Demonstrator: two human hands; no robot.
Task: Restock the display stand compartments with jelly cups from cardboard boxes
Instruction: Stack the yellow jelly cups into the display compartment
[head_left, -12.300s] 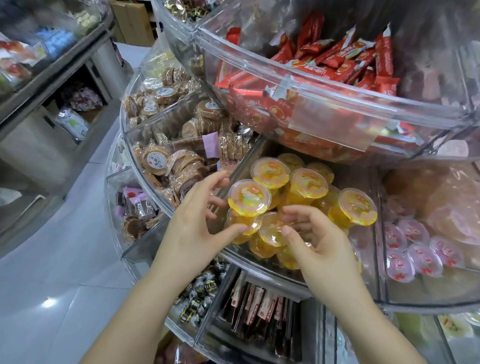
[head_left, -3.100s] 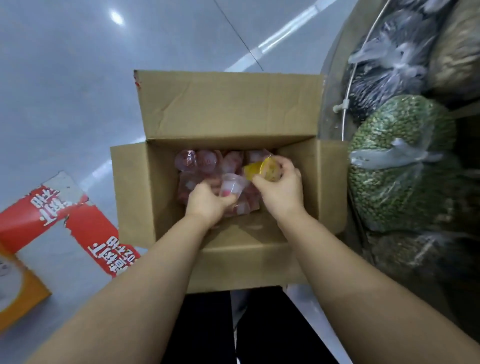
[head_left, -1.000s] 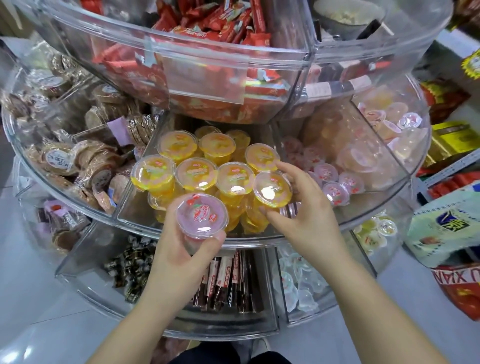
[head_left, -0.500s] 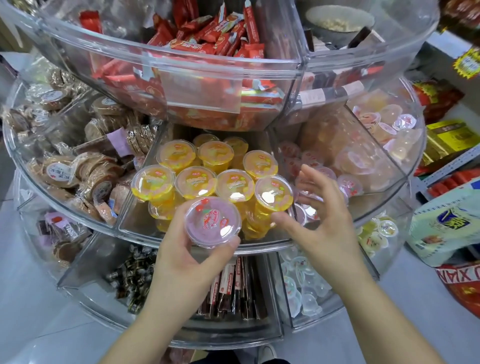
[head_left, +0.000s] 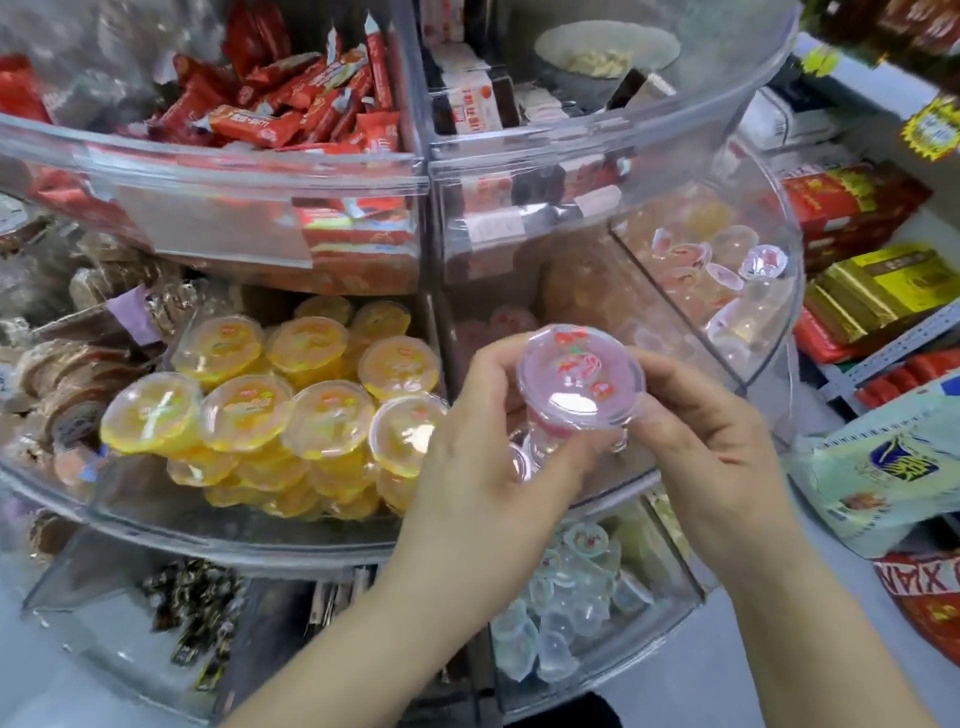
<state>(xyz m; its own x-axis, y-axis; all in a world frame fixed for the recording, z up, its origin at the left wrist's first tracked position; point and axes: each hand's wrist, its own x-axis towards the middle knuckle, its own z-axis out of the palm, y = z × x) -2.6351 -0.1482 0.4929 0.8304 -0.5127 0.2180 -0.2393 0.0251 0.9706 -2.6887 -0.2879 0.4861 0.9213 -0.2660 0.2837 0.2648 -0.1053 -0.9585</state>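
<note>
Above the clear plastic display stand's (head_left: 675, 483) middle shelf, the left hand (head_left: 483, 467) and right hand (head_left: 711, 441) both grip the round pink jelly cup (head_left: 579, 384), standing upright, lid up.

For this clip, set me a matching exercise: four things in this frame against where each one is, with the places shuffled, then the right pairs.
Things
1. pink jelly cup
2. orange jelly cups
3. red snack packets
4. clear jelly cups

Places
A. bottom tier, below the hands
B. top tier, left compartment
C. held between the left hand and the right hand
D. middle tier, left of the hands

Pairs: 1-C, 2-D, 3-B, 4-A
</note>
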